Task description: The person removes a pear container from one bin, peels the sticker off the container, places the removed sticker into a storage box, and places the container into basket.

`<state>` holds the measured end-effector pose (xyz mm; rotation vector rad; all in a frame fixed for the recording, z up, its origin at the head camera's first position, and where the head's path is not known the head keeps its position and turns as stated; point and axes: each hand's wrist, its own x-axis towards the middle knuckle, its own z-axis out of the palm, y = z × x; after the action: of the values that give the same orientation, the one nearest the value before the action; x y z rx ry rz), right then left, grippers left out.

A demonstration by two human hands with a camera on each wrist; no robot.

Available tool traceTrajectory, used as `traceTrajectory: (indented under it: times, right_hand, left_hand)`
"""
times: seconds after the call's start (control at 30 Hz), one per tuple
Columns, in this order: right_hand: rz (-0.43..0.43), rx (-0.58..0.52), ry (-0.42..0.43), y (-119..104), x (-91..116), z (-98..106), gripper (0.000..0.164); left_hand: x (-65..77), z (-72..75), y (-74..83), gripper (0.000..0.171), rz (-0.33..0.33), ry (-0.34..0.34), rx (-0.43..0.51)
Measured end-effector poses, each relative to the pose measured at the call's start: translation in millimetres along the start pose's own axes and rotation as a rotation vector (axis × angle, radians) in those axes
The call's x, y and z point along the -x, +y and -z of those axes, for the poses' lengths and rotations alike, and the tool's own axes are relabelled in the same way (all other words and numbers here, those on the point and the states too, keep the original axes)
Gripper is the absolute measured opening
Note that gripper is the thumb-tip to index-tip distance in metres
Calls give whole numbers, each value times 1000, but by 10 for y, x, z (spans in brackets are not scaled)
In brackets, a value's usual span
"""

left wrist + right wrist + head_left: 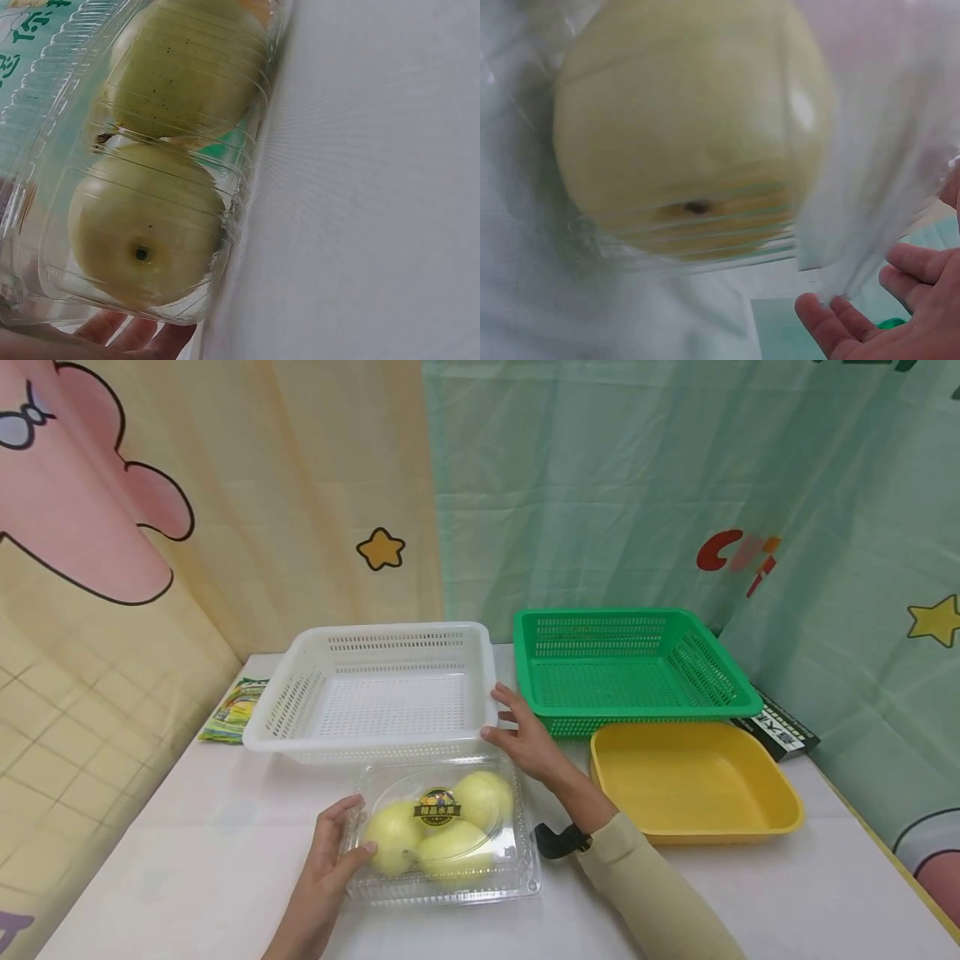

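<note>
A clear plastic fruit box with a dark printed label holds three pale yellow-green pears. It sits low over the white table in the head view. My left hand grips the box by its left side, thumb over the lid's edge and fingers along the wall. In the left wrist view, fingertips show at the end of the box beside a pear. My right hand is at the box's far right corner, fingers spread, close to the white basket's front right corner.
Behind the box, a green basket stands right of the white one. A yellow tub lies in front of the green basket. A colourful packet is at the far left, a black box at the far right. Printed curtains enclose the table.
</note>
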<state>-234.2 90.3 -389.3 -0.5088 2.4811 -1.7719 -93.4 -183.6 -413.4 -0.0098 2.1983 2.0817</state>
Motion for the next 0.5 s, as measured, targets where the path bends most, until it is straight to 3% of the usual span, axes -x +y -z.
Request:
traceTrajectory:
  times: [0.27,0.5]
  right_hand:
    - [17,49,15,-92,211,44,64]
    - [10,141,14,-183,591,110,64]
  left_hand:
    - [1,5,2,62,0,-3,5]
    - [-6,3,-4,62,18,-3,1]
